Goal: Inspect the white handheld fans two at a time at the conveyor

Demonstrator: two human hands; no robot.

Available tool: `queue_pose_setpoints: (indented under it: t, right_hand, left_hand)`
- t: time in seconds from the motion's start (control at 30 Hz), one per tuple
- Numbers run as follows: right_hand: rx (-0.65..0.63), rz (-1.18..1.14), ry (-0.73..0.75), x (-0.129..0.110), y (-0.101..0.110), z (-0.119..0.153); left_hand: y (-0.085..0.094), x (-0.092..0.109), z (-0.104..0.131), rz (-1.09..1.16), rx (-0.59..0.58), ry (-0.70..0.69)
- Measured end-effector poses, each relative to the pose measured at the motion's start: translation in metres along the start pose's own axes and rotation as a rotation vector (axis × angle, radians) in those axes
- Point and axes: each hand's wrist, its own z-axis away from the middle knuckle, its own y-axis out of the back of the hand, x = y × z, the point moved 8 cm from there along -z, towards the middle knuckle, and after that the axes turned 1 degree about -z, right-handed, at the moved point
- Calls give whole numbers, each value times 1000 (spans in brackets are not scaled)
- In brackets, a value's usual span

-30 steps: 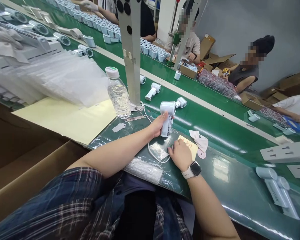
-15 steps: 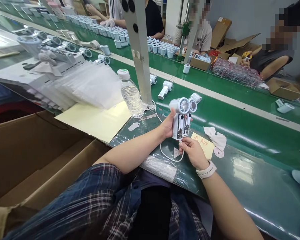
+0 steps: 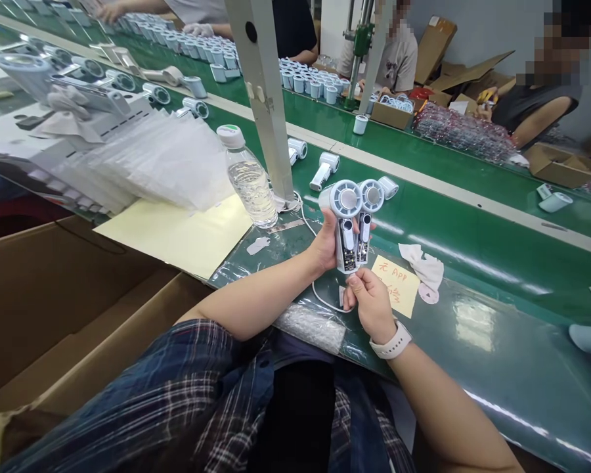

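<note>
Two light-blue handheld fans are upright side by side, the nearer fan (image 3: 347,200) partly in front of the second fan (image 3: 372,197). Their handles show exposed circuit boards. My left hand (image 3: 326,244) is wrapped round them from the left, its fingers partly hidden behind the handles. Below the nearer handle, my right hand (image 3: 372,299) pinches the end of a white cable (image 3: 328,303) at the handle's bottom. The plug itself is hidden by my fingers. A yellow note (image 3: 398,289) with red writing lies just right of my right hand.
A water bottle (image 3: 251,180) stands left beside a metal post (image 3: 266,98). Plastic bags (image 3: 162,157) and a yellow sheet (image 3: 177,236) lie further left. Fans and many light-blue cups sit along the green conveyor (image 3: 438,203). An open cardboard box (image 3: 39,289) is at lower left. Several people sit across.
The fan heads have turned to face me more. My right hand has moved slightly left and now covers the cable end. The whole view has shifted a little.
</note>
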Motion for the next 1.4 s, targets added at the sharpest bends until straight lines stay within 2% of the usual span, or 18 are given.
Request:
queue_pose_setpoints:
  t: [0.1, 0.2, 0.33, 0.43, 0.6, 0.77, 0.9, 1.0, 1.2, 1.33, 1.4]
  right_hand:
    - [22, -8, -7, 0, -1, 2]
    - [19, 126, 60, -7, 2, 1]
    - [19, 376, 228, -24, 4, 1]
    - [30, 442, 330, -34, 4, 2]
    - [117, 284, 175, -25, 16, -2]
    - [149, 18, 50, -11, 18, -3]
    - [189, -87, 25, -4, 17, -3]
    - [181, -53, 43, -5, 18, -4]
    - [172, 285, 183, -25, 26, -4]
    - [174, 460, 443, -48, 24, 1]
    - [177, 613, 515, -55, 32, -2]
  left_hand:
    - [3, 1, 3, -36, 48, -43]
    - [4, 3, 3, -57, 56, -54]
    - [9, -4, 0, 20, 93, 47]
    - [14, -7, -2, 65, 125, 98]
    - [5, 0, 1, 34, 69, 67]
    - [-6, 8, 9, -42, 5, -36]
    - [-8, 5, 12, -57, -19, -99]
    - [-6, 2, 13, -27, -18, -88]
    - [-1, -2, 6, 104, 28, -16]
    - [10, 0, 0, 189, 110, 11]
    - [18, 1, -4, 210, 161, 22]
